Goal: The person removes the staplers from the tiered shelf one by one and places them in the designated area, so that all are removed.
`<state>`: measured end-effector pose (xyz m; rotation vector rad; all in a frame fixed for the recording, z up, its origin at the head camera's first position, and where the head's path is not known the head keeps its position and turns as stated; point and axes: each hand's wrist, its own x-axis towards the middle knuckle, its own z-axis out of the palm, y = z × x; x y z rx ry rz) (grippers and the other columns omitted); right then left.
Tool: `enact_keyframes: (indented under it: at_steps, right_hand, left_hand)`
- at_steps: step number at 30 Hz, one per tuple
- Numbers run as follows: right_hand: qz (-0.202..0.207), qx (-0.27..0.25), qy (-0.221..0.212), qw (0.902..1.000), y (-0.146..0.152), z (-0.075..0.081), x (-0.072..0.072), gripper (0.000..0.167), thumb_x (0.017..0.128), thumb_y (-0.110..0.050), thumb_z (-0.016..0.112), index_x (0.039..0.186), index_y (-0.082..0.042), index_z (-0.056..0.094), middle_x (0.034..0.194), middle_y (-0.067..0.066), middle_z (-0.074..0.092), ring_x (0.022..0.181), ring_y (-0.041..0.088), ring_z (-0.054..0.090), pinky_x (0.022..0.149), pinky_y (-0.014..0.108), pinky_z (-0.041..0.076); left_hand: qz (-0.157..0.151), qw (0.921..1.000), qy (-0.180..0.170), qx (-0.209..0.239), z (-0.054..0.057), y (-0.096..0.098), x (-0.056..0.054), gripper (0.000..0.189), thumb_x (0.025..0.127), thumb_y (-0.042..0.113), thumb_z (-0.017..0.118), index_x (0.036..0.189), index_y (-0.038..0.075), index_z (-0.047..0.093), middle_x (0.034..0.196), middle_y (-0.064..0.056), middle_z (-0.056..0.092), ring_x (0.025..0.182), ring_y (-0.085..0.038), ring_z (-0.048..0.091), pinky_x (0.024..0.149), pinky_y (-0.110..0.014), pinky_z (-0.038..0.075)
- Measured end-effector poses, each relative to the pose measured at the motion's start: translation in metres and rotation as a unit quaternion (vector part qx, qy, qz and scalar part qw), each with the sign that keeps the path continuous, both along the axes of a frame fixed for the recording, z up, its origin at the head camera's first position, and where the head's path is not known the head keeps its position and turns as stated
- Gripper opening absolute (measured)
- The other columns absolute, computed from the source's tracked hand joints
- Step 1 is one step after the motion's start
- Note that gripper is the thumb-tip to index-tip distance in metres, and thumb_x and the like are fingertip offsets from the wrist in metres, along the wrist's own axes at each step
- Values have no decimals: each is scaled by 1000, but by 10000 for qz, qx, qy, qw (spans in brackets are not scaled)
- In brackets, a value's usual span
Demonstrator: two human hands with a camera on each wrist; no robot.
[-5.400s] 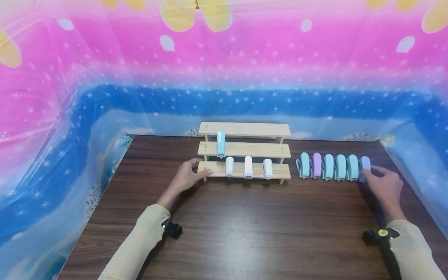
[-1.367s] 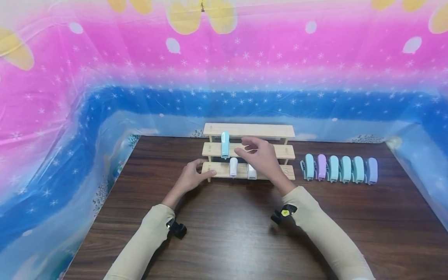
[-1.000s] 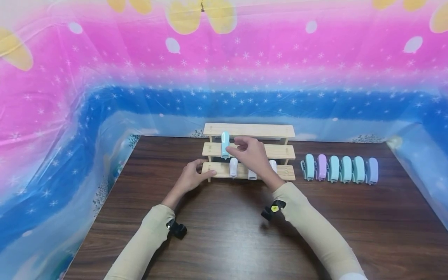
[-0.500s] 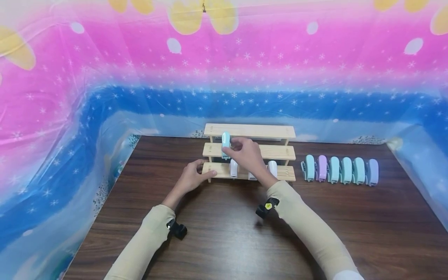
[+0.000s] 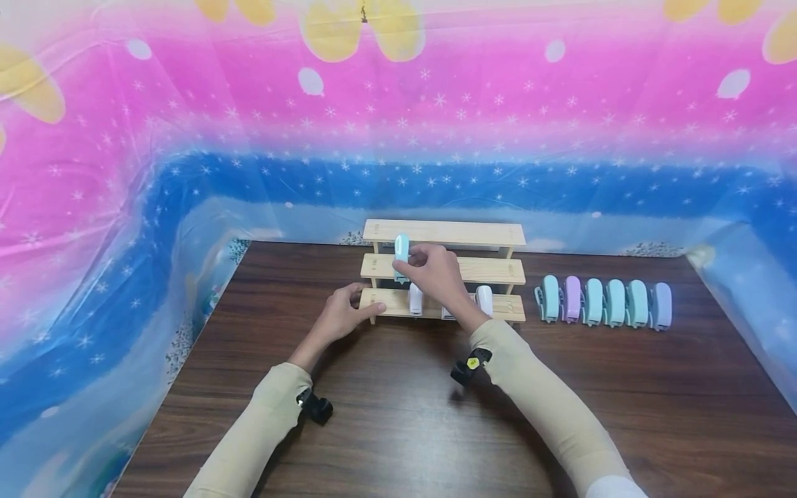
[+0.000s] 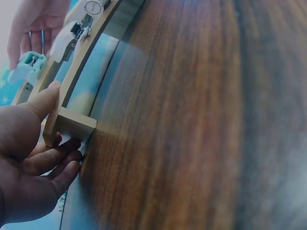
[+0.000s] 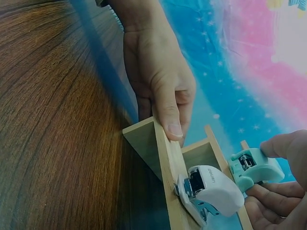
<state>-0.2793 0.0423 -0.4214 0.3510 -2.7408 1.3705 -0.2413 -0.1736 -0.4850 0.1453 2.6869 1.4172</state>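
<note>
A three-tier wooden display shelf (image 5: 443, 230) stands at the table's far side. My left hand (image 5: 341, 312) grips the left end of its lowest tier, thumb on top and fingers below, as the left wrist view also shows. On the middle tier stands a light-teal mini stapler (image 5: 401, 247). My right hand (image 5: 438, 275) pinches this stapler, thumb on the near side, fingers on the right. A white mini stapler (image 5: 416, 301) stands below it on the lowest tier. Another white stapler (image 5: 484, 299) sits farther right, and a third between them is mostly hidden by my right hand.
Right of the shelf, several mini staplers stand in a row on the dark wooden table (image 5: 398, 429): teal ones (image 5: 615, 301), a purple one (image 5: 572, 299) and a periwinkle one (image 5: 662, 306) at the right end. A patterned cloth (image 5: 436, 173) hangs behind the table.
My right hand has left the periwinkle stapler at the row's right end, moved left across to the shelf, and taken hold of the teal stapler. My left hand keeps its grip on the shelf.
</note>
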Motion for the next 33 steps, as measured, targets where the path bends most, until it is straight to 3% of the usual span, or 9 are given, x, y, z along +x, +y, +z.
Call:
enact_keyframes:
  at_steps: [12,18,23,33]
  right_hand:
    - [-143,-86,126,9998,-1,-1,-1,40,89,-40,79,110,-6,75,96,6,75,89,21,71,76,38,58]
    - [-189,-112,92,9997,-3,0,1,41,88,-42,78,109,-7,75,96,5,75,90,20,70,76,37,58]
    - [-175,-152,142,9996,-2,1,4,41,87,-41,79,109,-7,75,96,4,75,90,19,70,76,36,58]
    - [-84,-170,202,9996,2,12,16,41,85,-41,80,108,-8,75,95,2,76,89,18,72,78,36,58]
  left_hand:
    - [7,10000,12,4,0,0,-1,61,93,38,77,137,0,59,124,-16,69,112,-29,67,87,-41,55]
    - [18,9999,-42,-114,1,-1,0,67,94,41,75,142,-1,54,130,-20,66,119,-33,64,93,-46,54]
    - [-4,9999,-40,-155,1,-1,0,73,94,42,75,146,-3,49,135,-23,63,123,-35,62,97,-48,53]
    - [-4,10000,-8,-84,-2,-3,0,74,93,43,75,146,-2,49,132,-20,65,119,-33,64,93,-45,54]
